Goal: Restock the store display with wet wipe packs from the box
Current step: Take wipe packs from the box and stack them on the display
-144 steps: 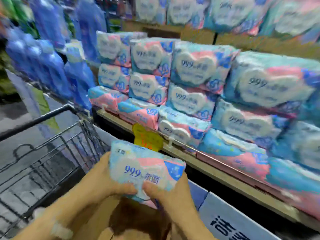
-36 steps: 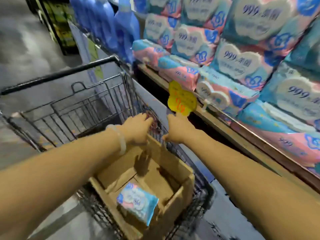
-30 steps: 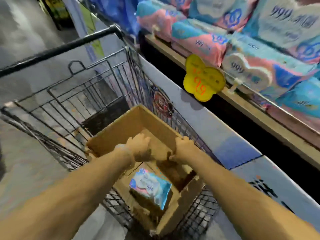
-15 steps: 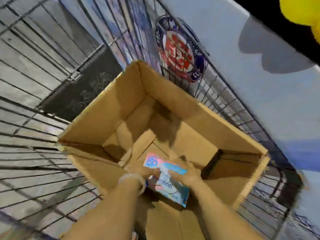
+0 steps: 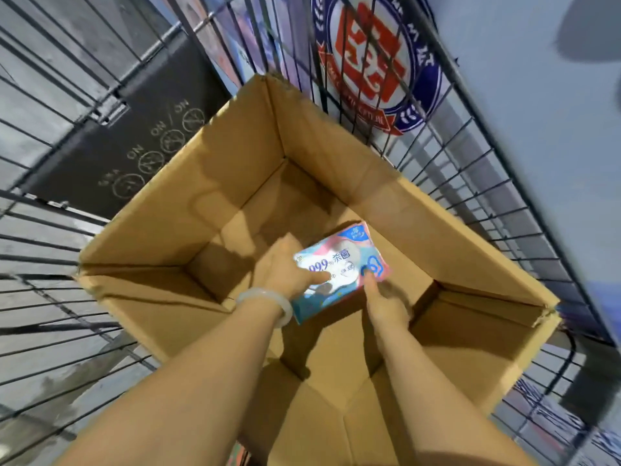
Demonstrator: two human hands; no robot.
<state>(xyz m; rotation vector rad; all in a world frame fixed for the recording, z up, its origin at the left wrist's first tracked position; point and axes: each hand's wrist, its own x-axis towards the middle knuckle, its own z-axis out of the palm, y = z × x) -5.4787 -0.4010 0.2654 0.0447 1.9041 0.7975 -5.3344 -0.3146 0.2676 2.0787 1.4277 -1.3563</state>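
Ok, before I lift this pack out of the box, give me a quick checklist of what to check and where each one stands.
1. Left hand grips the wet wipe pack, thumb across its printed face: ok.
2. Right hand holds the pack's near right corner: ok, though its fingers under the pack are hidden.
3. Pack clear of the cardboard box walls: ok, it sits mid-box with open space around it.
4. Box flaps out of the lift path: ok, all folded outward.
5. Other packs left in the box: none visible; the area under the hands cannot be seen.
6. Free slot on the display: cannot tell, shelf out of view.
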